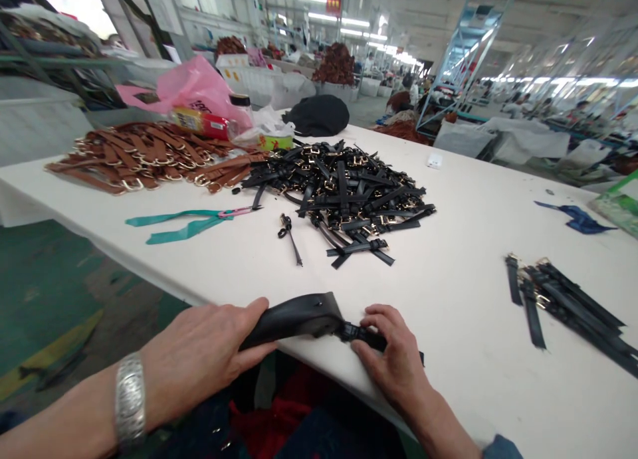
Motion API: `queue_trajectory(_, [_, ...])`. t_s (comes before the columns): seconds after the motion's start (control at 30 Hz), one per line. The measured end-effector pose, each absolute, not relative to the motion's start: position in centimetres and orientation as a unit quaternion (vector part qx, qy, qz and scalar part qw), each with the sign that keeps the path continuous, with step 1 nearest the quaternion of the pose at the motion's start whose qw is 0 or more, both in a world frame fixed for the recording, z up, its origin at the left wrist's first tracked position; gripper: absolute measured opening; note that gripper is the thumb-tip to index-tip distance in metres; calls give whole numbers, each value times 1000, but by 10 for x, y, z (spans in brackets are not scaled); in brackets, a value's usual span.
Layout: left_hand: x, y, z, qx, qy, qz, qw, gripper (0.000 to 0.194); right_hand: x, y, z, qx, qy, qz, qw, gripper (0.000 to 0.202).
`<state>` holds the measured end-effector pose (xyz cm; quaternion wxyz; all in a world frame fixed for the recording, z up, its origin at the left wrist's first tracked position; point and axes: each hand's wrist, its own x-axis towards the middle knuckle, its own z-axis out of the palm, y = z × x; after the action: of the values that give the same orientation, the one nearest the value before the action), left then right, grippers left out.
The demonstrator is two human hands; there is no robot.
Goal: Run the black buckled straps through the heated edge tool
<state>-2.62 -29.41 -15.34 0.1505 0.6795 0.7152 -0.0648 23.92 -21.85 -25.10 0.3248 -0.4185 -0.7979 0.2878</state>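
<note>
My left hand (209, 339), with a silver bracelet on its wrist, grips a wide black leather strap (296, 316) between thumb and fingers. The strap's far part curves over at the table edge, with a small metal stud showing on top. At its right end it meets a short black buckle strap (371, 337). Around that short strap the thumb and fingers of my right hand (396, 359) are closed, low over the white table (448, 260). Whether the two straps are joined or only touching, I cannot tell.
Beyond my hands lies a heap of black buckle straps (349, 186). Brown buckle straps (144, 153) are piled at left, near teal-handled pliers (194, 223). More black straps (573, 306) lie at right. A pink bag (189, 87) and a black cap (319, 115) are farther back.
</note>
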Motion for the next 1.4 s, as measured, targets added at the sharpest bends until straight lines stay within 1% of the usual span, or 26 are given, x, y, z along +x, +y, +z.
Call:
queue_trajectory(0.13, [-25, -303, -152, 689, 698, -117, 153, 31, 239, -218, -250, -422, -811, 277, 297, 12])
queue_trajectory(0.4, [-3, -274, -154, 689, 709, -81, 126, 30, 239, -220, -247, -444, -811, 256, 283, 9])
queue_trajectory(0.6, [-21, -287, -159, 680, 715, -94, 132, 36, 243, -227, -250, -439, -832, 201, 272, 15])
queue_trajectory(0.77, [-23, -304, -158, 684, 704, -112, 153, 35, 241, -226, -247, -418, -844, 200, 270, 16])
queue_trajectory(1.03, [-10, -271, -165, 680, 722, -73, 106, 35, 237, -226, -239, -440, -850, 167, 237, 19])
queue_trajectory(1.13, [-21, -272, -163, 681, 722, -75, 92, 36, 235, -222, -233, -448, -843, 195, 224, 23])
queue_trajectory(1.23, [-35, -282, -156, 676, 728, -65, 99, 42, 232, -213, -230, -452, -824, 268, 215, 26])
queue_trajectory(1.33, [-47, -295, -149, 657, 743, -59, 113, 40, 225, -200, -228, -469, -798, 328, 187, 19])
queue_trajectory(1.4, [-50, -301, -146, 651, 748, -55, 117, 37, 222, -192, -227, -471, -794, 341, 178, 15])
